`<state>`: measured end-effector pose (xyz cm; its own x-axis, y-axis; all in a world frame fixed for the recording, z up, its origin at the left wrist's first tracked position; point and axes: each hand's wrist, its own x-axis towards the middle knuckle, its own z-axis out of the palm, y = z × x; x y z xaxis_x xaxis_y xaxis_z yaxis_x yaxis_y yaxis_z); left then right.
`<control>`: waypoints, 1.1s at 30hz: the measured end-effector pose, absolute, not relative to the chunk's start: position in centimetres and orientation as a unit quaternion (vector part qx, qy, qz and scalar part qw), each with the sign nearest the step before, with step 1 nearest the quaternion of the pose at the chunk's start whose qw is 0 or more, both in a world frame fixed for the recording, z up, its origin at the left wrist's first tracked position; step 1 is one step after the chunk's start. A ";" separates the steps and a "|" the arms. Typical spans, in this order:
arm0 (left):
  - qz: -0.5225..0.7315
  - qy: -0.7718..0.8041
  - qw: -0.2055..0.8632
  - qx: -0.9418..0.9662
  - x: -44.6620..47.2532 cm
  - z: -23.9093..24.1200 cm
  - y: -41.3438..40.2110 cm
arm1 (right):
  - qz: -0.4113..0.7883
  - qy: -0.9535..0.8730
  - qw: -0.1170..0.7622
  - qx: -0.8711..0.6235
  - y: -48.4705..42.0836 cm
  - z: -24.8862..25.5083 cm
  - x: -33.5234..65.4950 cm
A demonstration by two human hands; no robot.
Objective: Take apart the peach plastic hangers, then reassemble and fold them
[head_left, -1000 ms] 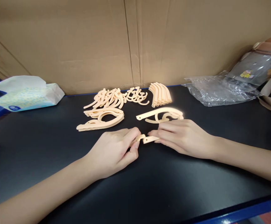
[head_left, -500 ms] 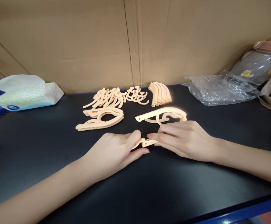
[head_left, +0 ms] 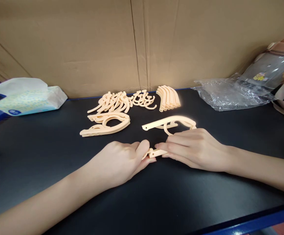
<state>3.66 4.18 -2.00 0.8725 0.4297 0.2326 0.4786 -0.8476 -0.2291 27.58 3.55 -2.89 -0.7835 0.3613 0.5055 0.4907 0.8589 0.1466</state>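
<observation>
My left hand (head_left: 122, 161) and my right hand (head_left: 193, 148) meet at the middle of the black table (head_left: 58, 156), both pinched on small peach plastic pieces (head_left: 154, 152) that touch end to end between my fingertips. Just behind my right hand lies a curved peach hanger arm with a hook (head_left: 171, 122). Further left lies a stack of folded hanger arms (head_left: 106, 125). Along the back lie a pile of hooks (head_left: 122, 101) and a fan of short curved pieces (head_left: 168, 98).
A tissue pack (head_left: 26, 96) sits at the back left. Crumpled clear plastic bags (head_left: 230, 94) and a clear bottle (head_left: 271, 70) lie at the back right. A cardboard wall (head_left: 137, 42) stands behind the table. The blue table edge (head_left: 254, 222) runs along the front.
My left thumb has come down flat onto the small pieces and both hands have pressed closer together. The hanger arm behind my right hand has shifted slightly.
</observation>
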 end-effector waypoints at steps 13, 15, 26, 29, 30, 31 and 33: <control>-0.035 -0.220 0.205 -0.953 3.5 -1.7 4.1 | -0.064 -0.948 0.207 -0.235 3.2 -2.5 27.6; -0.038 -0.211 0.220 -0.952 3.5 -1.7 4.1 | -0.061 -0.948 0.202 -0.236 3.2 -2.5 27.6; -0.067 -0.181 0.323 -0.927 3.6 -1.2 3.7 | 0.023 -0.948 0.180 -0.261 3.4 -2.4 27.8; -0.085 -0.177 0.334 -0.922 3.6 -1.0 3.7 | 0.019 -0.948 0.184 -0.260 3.4 -2.3 27.8; -0.089 -0.176 0.336 -0.921 3.6 -1.0 3.7 | 0.018 -0.948 0.187 -0.258 3.4 -2.3 27.8; -0.092 -0.175 0.336 -0.921 3.6 -1.0 3.7 | 0.017 -0.947 0.191 -0.257 3.4 -2.3 27.8; -0.094 -0.175 0.325 -0.925 3.6 -1.0 3.7 | 0.019 -0.946 0.196 -0.256 3.4 -2.4 27.8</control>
<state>3.57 3.72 -1.05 0.9211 0.2625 0.2874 0.3846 -0.7278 -0.5678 27.83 3.39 -2.41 -0.7918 0.4921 0.3617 0.4771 0.8681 -0.1367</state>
